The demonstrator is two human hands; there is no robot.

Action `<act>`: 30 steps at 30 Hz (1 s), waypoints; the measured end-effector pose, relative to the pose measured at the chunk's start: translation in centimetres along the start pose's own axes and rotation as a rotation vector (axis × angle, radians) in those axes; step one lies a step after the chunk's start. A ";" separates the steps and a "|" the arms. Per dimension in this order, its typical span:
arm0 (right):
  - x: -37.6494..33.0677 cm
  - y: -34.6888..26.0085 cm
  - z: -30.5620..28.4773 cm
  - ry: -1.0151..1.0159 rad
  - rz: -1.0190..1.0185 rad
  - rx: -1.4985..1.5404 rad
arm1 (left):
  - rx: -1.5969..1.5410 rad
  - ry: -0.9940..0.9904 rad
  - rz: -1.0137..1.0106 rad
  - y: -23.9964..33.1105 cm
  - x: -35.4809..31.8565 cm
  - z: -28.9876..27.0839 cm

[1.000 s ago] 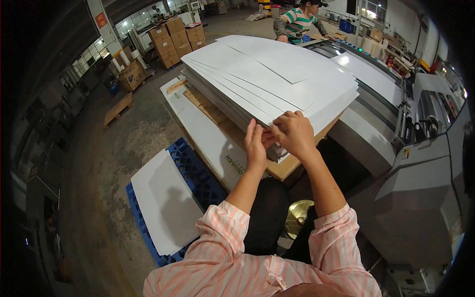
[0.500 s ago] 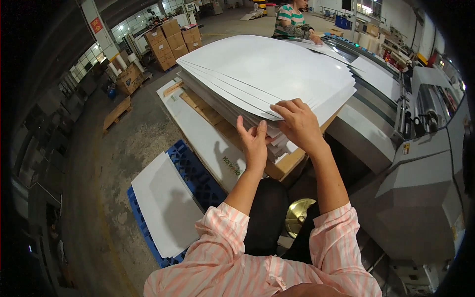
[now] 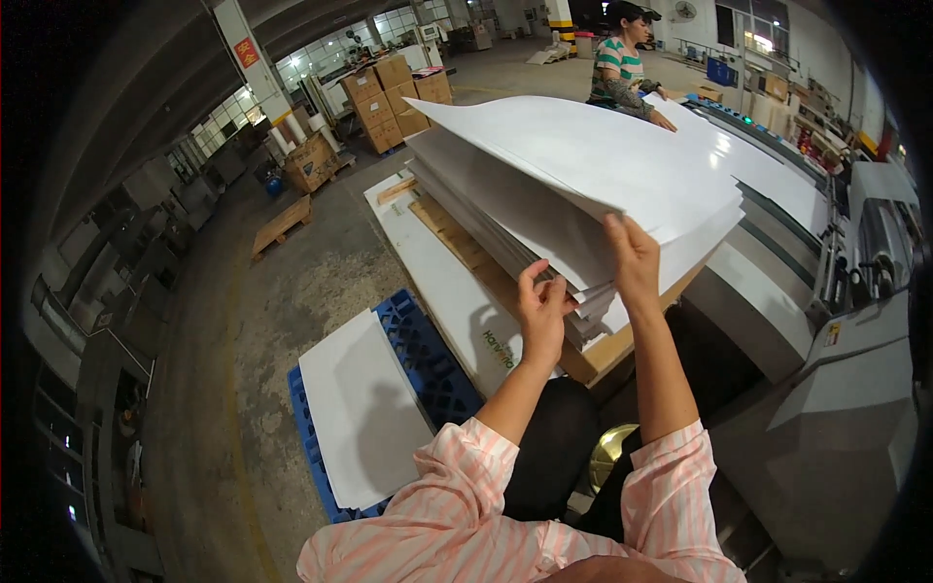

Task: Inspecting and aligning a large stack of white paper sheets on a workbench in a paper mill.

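Left hand [image 3: 540,313]: fingers curl against the near edge of the paper stack [image 3: 505,209]; its grip pinches a few sheet edges just below the lifted bundle.
Right hand [image 3: 634,257]: raised just right of the left hand, its grip clenched on the near edge of the lifted sheets [image 3: 603,160], thumb side under, fingers over the top.
Lifted sheets: a thick bundle of large white sheets, tilted up from the grip and fanning away from the person, above the rest of the stack.
Paper stack: lies under the bundle on a wooden board [image 3: 593,355]; the board's corner sits directly below both grips.
Machine [image 3: 836,321]: grey, to the right of the grip, with a white sheet on its feed bed beyond the bundle.
Blue pallet [image 3: 418,355]: on the floor below and left of the grip, a white sheet [image 3: 360,408] lying across it.
Other person [image 3: 622,68]: stands well beyond the bundle in a striped shirt, a hand on the machine.
Cardboard boxes [image 3: 389,92]: stacked far off, past the stack's far-left corner.
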State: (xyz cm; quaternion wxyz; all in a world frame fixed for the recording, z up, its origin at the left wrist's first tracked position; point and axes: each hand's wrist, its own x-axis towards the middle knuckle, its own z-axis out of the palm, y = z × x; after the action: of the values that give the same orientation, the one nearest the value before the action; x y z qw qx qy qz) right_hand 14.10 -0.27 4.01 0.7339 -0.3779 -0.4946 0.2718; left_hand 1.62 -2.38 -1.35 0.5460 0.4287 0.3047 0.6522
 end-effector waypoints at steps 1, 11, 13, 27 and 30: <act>-0.2 0.1 -0.1 -0.089 -0.172 -0.239 | -0.006 -0.002 -0.006 0.0 0.0 0.3; -0.7 -0.8 -1.2 -0.453 -0.254 -0.784 | 0.128 -0.044 -0.047 -0.2 0.7 -0.2; -0.8 -1.2 -1.3 -0.504 -0.396 -0.798 | 0.105 -0.084 -0.042 -0.3 0.7 -0.3; -0.9 -1.0 -1.5 -0.416 -0.420 -0.711 | -0.114 -0.132 -0.129 0.3 1.2 -1.1; -0.8 -0.8 -1.1 -0.367 -0.482 -0.694 | -0.098 -0.074 -0.124 0.6 1.1 -0.8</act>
State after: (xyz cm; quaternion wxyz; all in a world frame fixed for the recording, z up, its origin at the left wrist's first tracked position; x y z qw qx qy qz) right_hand 14.84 -1.65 4.03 0.5063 -0.4210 -0.7521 -0.0259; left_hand 0.61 -1.38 -0.89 0.6166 0.4056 0.2780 0.6148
